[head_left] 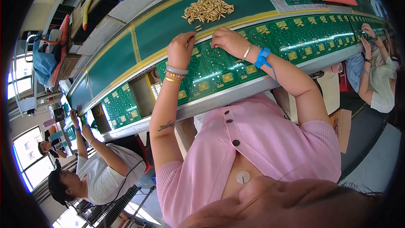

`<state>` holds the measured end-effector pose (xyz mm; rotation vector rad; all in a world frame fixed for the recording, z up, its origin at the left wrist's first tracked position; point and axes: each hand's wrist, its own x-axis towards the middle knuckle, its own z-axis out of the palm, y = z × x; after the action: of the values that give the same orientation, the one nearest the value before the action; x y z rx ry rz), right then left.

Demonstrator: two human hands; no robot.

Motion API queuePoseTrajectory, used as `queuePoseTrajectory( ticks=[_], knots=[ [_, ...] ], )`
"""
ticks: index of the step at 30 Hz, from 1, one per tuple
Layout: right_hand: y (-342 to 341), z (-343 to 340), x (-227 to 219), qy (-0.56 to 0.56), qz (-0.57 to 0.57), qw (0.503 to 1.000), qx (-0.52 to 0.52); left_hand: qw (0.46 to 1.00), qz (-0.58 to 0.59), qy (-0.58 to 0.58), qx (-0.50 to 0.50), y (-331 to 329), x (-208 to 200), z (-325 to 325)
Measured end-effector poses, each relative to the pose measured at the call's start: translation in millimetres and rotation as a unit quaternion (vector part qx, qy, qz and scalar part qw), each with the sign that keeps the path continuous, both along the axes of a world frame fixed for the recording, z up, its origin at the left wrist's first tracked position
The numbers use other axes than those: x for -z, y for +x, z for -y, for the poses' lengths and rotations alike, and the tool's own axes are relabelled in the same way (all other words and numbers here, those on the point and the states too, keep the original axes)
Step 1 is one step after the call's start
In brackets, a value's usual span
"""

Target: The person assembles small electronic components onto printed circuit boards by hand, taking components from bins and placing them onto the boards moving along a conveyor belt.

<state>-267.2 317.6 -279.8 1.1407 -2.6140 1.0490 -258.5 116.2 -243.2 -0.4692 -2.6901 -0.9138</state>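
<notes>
dozens of small, gold-toned cylinders (208, 10) form a loose pile (217, 7). on the person's side of it run flat, glossy green circuit boards (310, 37); there, near the pile, the left hand (179, 51) curls nearly closed, the right hand (232, 42) bends loosely. whether either grips anything, i can't tell.

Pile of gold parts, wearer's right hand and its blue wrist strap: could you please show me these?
Pile of gold parts (209, 9): head view, middle of the heap.
Right hand (230, 40): head view, back of the hand.
Blue wrist strap (263, 56): head view, wrapped band.
</notes>
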Motion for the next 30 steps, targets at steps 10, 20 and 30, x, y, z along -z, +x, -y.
queuePoseTrajectory(
  ticks=[10,20,30],
  knots=[
    [-37.2,27.1,-6.3,-0.014,-0.081,0.996,0.035,0.958,0.217,0.182,0.04,60.9,0.5,-6.4],
    [-30.6,23.1,-6.8,0.073,-0.126,0.989,0.021,0.969,0.228,0.092,0.04,67.2,-1.3,-11.9],
    [-20.7,7.9,-9.8,0.021,-0.082,0.996,0.029,0.978,0.19,0.08,0.036,74.7,-1.2,-14.5]
  ],
)
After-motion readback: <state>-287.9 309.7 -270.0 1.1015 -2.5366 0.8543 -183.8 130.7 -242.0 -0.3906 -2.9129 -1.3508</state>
